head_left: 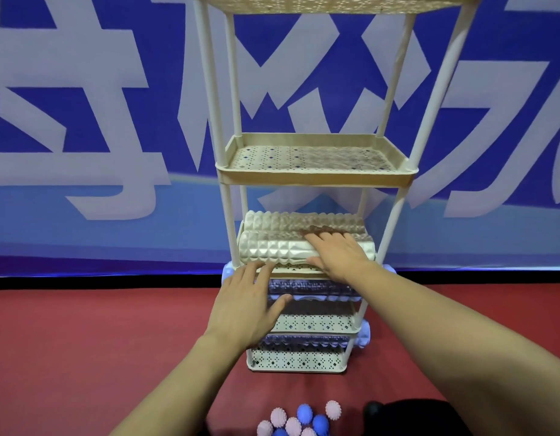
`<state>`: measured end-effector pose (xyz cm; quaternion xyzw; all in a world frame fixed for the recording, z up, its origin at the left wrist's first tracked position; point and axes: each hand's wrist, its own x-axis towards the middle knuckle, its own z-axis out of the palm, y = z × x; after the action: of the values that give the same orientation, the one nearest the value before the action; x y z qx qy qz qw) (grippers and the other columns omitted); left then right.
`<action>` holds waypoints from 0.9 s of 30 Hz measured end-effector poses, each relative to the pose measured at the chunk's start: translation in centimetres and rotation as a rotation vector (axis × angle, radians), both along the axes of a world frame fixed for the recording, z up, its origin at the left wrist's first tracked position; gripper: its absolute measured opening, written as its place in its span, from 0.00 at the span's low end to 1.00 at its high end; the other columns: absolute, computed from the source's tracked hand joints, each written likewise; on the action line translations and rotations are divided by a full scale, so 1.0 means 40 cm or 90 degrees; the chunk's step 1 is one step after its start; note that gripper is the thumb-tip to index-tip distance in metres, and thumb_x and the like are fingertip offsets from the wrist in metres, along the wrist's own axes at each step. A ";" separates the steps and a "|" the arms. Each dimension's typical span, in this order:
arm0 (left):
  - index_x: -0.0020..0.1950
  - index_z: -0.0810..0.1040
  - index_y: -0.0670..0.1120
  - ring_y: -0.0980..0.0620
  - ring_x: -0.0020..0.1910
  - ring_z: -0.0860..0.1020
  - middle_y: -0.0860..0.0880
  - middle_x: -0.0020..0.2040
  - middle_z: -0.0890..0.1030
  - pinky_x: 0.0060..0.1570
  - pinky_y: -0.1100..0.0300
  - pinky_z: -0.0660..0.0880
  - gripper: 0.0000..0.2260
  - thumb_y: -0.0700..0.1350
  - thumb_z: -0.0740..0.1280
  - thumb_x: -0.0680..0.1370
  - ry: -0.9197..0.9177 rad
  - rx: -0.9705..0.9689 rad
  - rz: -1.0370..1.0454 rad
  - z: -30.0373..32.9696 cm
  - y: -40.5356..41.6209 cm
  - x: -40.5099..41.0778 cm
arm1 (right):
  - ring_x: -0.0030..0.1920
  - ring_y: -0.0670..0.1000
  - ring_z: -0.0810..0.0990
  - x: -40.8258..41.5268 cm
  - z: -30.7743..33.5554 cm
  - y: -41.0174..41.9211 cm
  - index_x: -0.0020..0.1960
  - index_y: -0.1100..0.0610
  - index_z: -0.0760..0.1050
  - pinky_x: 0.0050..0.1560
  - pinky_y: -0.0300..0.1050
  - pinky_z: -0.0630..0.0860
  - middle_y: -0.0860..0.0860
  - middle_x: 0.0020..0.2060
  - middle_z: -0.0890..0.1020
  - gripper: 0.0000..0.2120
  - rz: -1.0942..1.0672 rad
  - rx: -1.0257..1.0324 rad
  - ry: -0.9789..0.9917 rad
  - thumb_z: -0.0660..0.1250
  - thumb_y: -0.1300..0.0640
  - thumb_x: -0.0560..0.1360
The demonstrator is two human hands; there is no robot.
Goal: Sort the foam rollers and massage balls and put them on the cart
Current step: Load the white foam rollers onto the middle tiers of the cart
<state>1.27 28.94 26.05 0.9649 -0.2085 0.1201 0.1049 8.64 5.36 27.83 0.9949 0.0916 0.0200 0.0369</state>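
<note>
Seating beige roller [278,247] on cart [316,177], hands flat: right [338,256] pressing, left [250,306] free; next, balls [300,420] at 6 o'clock.

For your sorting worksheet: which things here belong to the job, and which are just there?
Job: cream plastic tiered cart; beige ridged foam rollers; purple knobbly foam rollers; pink and blue spiky massage balls.
Just there: blue-and-white banner; red floor; black object.

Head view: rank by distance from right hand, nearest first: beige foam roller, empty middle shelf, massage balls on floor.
1. beige foam roller: under the right hand, touching.
2. empty middle shelf: directly above.
3. massage balls: on the red floor, bottom of view.
</note>
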 end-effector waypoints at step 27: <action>0.73 0.69 0.52 0.49 0.67 0.71 0.53 0.69 0.71 0.68 0.47 0.69 0.28 0.67 0.60 0.78 0.260 -0.030 -0.371 -0.175 -0.915 -0.345 | 0.66 0.56 0.76 -0.870 -0.621 -0.709 0.76 0.48 0.62 0.60 0.52 0.75 0.50 0.70 0.72 0.32 -0.499 0.333 0.288 0.61 0.35 0.78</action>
<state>-12.53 -7.65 19.04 0.8665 -0.4467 -0.1053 0.1966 -26.15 -23.00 2.99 0.9100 -0.2898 -0.1885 -0.2288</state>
